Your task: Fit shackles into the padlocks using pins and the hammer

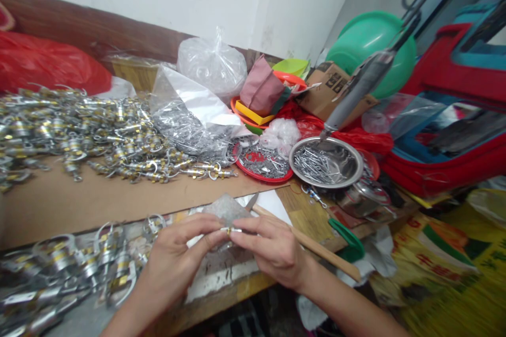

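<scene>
Fingertips of my left hand (179,255) and my right hand (274,247) meet at the front of the bench. Both are closed in a pinch on a small silver-and-brass metal fitting (228,230), mostly hidden by the fingers. Just behind it is a grey metal block (226,206). A hammer's wooden handle (328,254) slants out past my right hand. To the left of my left hand lie several larger fittings (108,245) with curved silver arms and brass-coloured bands.
A big heap of similar fittings (79,126) covers the back left. Behind sit a bag of small metal parts (177,121), a red tray (263,175) and a steel bowl (356,168) of pins. A powered screwdriver (361,84) hangs over the bowl. A green-handled object (348,242) lies right.
</scene>
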{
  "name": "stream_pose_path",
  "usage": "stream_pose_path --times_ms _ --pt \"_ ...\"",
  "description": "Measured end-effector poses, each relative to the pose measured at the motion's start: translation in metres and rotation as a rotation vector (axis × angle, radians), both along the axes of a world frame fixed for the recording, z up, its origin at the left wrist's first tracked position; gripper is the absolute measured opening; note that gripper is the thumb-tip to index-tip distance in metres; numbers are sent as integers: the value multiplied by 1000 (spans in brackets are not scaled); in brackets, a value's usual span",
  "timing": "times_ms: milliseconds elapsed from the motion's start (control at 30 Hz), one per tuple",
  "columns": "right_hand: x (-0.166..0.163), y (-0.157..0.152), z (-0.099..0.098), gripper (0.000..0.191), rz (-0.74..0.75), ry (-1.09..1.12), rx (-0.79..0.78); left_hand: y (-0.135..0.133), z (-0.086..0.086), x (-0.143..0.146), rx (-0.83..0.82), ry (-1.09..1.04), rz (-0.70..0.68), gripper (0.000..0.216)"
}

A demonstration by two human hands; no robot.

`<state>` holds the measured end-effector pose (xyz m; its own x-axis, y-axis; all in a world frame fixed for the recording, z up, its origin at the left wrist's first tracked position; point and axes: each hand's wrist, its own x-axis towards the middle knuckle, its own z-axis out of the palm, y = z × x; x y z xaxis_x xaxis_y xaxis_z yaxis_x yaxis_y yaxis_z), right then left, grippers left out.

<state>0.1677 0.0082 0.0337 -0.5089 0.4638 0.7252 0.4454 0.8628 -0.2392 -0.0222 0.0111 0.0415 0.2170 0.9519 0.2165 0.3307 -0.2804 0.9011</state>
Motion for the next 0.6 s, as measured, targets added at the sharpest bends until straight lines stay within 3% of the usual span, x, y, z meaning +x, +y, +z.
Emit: stream_pose_path --times_ms 133,233,333,400,500,600 --pt "-4 -3 -1 22 -19 111 -181 -2 -3 2 -192 -109 51 13" --pt "-8 -5 1 15 -46 192 -328 -3 -7 7 -322 -245 115 38" --pt "-7 5 6 12 -58 111 -459 -5 -10 10 -386 -332 131 51" --pt "2 26 9 13 -216 -54 -486 -5 -11 11 -456 -402 115 62" --pt "25 74 9 23 -621 -299 -451 -5 -12 10 -556 -445 70 76" --pt "47 119 1 19 -736 -409 -500 -4 -12 10 -579 -420 34 77"
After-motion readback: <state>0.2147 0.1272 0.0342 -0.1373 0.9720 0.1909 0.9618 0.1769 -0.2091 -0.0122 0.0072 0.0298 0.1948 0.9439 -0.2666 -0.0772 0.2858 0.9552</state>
